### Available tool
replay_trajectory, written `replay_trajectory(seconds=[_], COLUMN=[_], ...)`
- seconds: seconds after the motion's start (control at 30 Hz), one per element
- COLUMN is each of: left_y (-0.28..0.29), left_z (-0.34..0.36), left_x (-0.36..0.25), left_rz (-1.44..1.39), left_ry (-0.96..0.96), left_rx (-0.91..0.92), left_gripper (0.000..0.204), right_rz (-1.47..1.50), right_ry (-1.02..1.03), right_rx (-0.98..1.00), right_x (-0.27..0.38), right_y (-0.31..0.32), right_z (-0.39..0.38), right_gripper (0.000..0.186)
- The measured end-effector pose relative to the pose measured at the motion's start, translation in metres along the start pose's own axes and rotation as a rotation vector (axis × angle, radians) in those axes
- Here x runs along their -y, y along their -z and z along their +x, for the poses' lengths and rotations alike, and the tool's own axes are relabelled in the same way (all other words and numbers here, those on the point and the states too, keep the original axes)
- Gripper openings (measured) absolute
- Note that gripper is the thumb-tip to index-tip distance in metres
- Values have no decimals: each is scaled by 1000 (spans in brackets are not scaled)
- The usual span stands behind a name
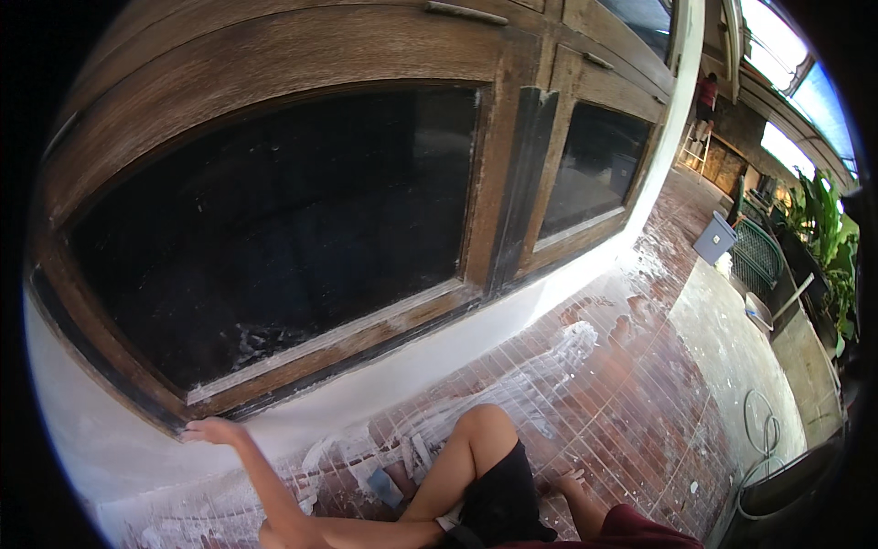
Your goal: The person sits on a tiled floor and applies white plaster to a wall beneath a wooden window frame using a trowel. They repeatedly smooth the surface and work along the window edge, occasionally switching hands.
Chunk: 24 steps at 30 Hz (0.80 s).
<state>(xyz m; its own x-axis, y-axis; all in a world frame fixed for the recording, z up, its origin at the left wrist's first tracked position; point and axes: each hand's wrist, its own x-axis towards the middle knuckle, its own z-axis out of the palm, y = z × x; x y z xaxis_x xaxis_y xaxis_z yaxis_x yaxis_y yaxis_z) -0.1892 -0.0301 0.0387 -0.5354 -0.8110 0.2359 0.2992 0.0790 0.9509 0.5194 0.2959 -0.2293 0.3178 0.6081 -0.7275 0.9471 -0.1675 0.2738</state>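
Note:
My left hand [212,430] reaches up to the lower left corner of a brown wooden window frame [334,352]. Its fingers stretch along the underside of that corner, where the wood meets the white wall [302,421]. Nothing shows in its grip, though the fingertips are small here. Dark glass [283,229] fills the frame, with pale smudges low down. To the right of my bent knee, my right hand [569,482] is low over the tiled floor, fingers apart and apparently holding nothing. By my shin lies a flat blue-grey piece [385,489]; its kind is unclear.
Reddish-brown floor tiles [631,403] carry white powder and smears. A second window [594,165] continues rightward. Farther off stand a grey bin [715,238], a green lattice item [757,254] and plants [819,229]. A hose [766,430] lies at right. A person [705,99] stands on a ladder [695,151].

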Motion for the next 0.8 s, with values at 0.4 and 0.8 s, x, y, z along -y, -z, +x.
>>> replay_trajectory(seconds=[0.4,0.8], left_y=[10,17], left_z=[123,105], left_x=[-11,-50], left_rz=[122,165], left_ry=[-121,33], left_rx=[-118,-64], left_gripper=[46,62], right_rz=[-190,-32], right_ry=[-1,-150], right_rx=[-79,-98], right_x=[7,20], right_y=[-19,-1], right_z=[19,-16], right_gripper=[137,138])
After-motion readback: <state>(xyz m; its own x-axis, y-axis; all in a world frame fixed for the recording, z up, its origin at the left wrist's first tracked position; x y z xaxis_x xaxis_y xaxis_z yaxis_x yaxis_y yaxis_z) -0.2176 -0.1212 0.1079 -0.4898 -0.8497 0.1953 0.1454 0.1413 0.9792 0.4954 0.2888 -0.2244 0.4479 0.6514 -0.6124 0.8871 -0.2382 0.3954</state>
